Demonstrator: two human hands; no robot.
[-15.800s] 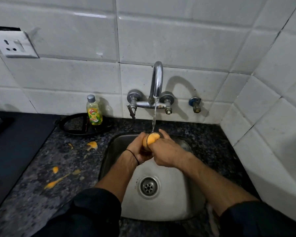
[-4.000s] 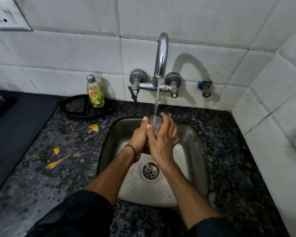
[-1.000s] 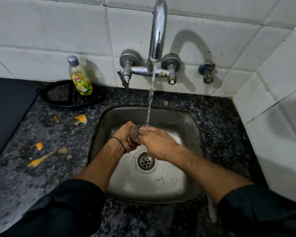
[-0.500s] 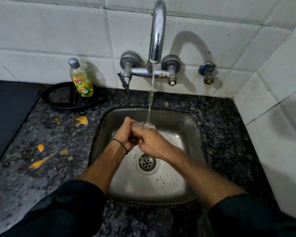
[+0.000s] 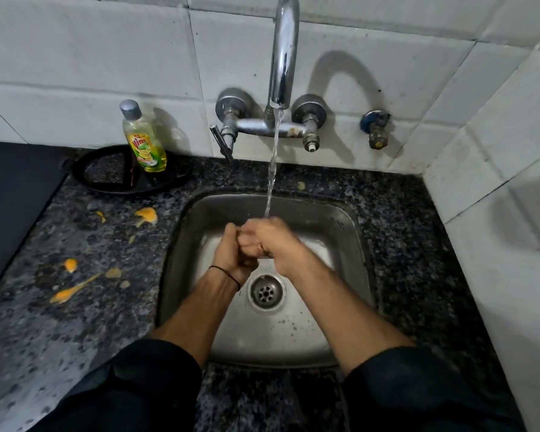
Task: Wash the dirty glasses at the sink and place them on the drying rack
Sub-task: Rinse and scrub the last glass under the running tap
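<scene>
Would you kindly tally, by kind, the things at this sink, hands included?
hands: 2, left hand and right hand
glass: 1, mostly hidden between the hands
sink: 1
faucet: 1
wall valve: 1
soap bottle: 1
black tray: 1
Total: 8

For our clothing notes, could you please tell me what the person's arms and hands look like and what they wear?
Both arms have dark, nearly black fabric sleeves: the left sleeve and the right sleeve end near the elbows, leaving the forearms bare. A thin black band circles the left wrist. The left hand and right hand wear no gloves.
</scene>
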